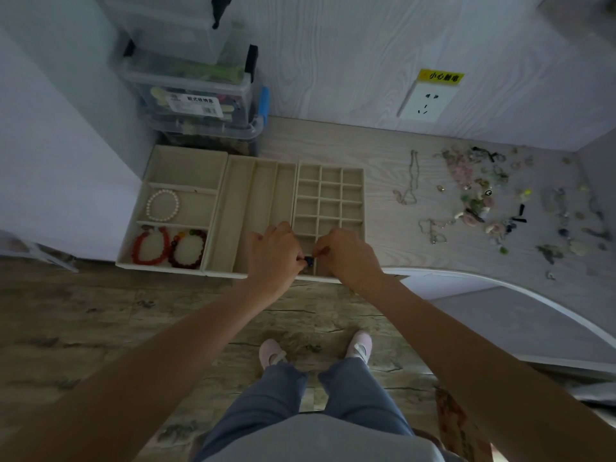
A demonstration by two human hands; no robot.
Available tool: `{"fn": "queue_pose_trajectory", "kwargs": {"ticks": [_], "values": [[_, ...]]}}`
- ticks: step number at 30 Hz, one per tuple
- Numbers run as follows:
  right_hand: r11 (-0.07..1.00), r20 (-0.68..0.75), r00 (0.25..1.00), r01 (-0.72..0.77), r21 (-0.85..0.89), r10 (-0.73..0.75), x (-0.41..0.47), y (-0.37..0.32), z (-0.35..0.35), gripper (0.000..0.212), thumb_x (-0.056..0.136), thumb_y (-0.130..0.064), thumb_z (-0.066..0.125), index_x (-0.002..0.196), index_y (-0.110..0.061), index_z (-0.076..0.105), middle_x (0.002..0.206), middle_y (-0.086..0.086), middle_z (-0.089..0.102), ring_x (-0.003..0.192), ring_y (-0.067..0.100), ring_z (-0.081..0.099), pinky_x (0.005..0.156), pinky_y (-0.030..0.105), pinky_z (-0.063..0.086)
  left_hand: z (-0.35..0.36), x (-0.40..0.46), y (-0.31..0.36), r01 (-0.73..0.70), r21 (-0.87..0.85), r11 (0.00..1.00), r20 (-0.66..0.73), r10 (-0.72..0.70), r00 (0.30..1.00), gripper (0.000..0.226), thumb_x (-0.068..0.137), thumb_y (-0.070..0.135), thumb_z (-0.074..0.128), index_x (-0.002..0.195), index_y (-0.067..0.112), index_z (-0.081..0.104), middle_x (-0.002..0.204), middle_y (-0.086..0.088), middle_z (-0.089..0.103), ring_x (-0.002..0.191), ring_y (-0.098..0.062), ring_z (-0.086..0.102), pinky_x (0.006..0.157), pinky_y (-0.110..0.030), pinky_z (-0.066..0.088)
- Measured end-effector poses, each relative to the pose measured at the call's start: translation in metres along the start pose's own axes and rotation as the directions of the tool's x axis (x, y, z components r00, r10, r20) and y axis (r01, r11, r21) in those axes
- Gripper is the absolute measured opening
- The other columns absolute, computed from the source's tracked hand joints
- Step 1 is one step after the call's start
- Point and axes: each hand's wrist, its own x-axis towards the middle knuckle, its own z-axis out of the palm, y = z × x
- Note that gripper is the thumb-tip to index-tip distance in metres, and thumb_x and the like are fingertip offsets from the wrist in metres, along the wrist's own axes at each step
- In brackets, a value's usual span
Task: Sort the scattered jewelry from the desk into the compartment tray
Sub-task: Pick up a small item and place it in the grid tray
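Note:
A beige compartment tray (pixel 260 181) lies on the desk in three sections. Its left section holds a white pearl bracelet (pixel 163 205), a red bead bracelet (pixel 150 246) and a dark red bead bracelet (pixel 188 250). Both my hands meet over the front of the small-grid section (pixel 330 195). My left hand (pixel 275 250) and my right hand (pixel 346 253) pinch a small dark piece (pixel 308 260) between their fingertips. The scattered jewelry (pixel 483 195), with thin chains (pixel 408 181) beside it, lies on the desk to the right.
Stacked clear storage boxes (pixel 196 95) stand behind the tray at the back left. A wall socket with a yellow label (pixel 428 98) is on the back wall. The desk's curved front edge (pixel 500 281) runs to the right; my feet stand on the wooden floor below.

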Motion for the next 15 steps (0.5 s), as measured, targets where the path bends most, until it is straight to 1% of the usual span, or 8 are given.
{"fn": "queue_pose_trajectory", "kwargs": {"ticks": [2, 4, 8, 15], "values": [[1.000, 0.003, 1.000, 0.004, 0.003, -0.004, 0.0000, 0.0009, 0.0009, 0.025, 0.086, -0.012, 0.053, 0.099, -0.024, 0.071, 0.104, 0.003, 0.057, 0.098, 0.023, 0.058, 0.071, 0.028, 0.041, 0.0003, -0.0001, 0.0001, 0.002, 0.004, 1.000, -0.001, -0.002, 1.000, 0.014, 0.084, 0.034, 0.063, 0.088, 0.026, 0.073, 0.101, 0.008, 0.053, 0.096, -0.011, 0.049, 0.077, -0.028, 0.020], [1.000, 0.007, 1.000, 0.010, -0.005, -0.010, -0.0001, 0.0019, 0.0021, 0.024, 0.087, -0.012, 0.052, 0.102, -0.022, 0.068, 0.103, 0.003, 0.055, 0.098, 0.025, 0.058, 0.069, 0.028, 0.039, 0.0002, -0.0003, 0.0001, 0.000, 0.004, 1.000, 0.005, 0.000, 1.000, 0.013, 0.084, 0.032, 0.063, 0.088, 0.026, 0.073, 0.102, 0.007, 0.053, 0.097, -0.011, 0.049, 0.077, -0.028, 0.019], [1.000, 0.008, 1.000, 0.020, -0.017, -0.020, 0.0007, 0.0036, 0.0044, 0.027, 0.092, -0.013, 0.048, 0.115, -0.020, 0.060, 0.112, 0.006, 0.055, 0.102, 0.025, 0.057, 0.071, 0.028, 0.038, -0.0007, -0.0008, -0.0007, -0.011, -0.009, 1.000, 0.019, 0.011, 1.000, 0.013, 0.085, 0.031, 0.062, 0.089, 0.026, 0.073, 0.103, 0.007, 0.053, 0.099, -0.011, 0.048, 0.077, -0.028, 0.018], [1.000, 0.012, 1.000, 0.011, 0.003, -0.011, 0.0039, 0.0048, 0.0065, 0.026, 0.090, -0.013, 0.049, 0.110, -0.022, 0.064, 0.111, 0.005, 0.055, 0.102, 0.024, 0.057, 0.072, 0.027, 0.037, -0.0028, -0.0004, -0.0020, -0.048, 0.016, 0.999, 0.045, 0.047, 0.998, 0.013, 0.084, 0.032, 0.062, 0.089, 0.027, 0.073, 0.101, 0.006, 0.052, 0.100, -0.012, 0.048, 0.077, -0.029, 0.020]]}}
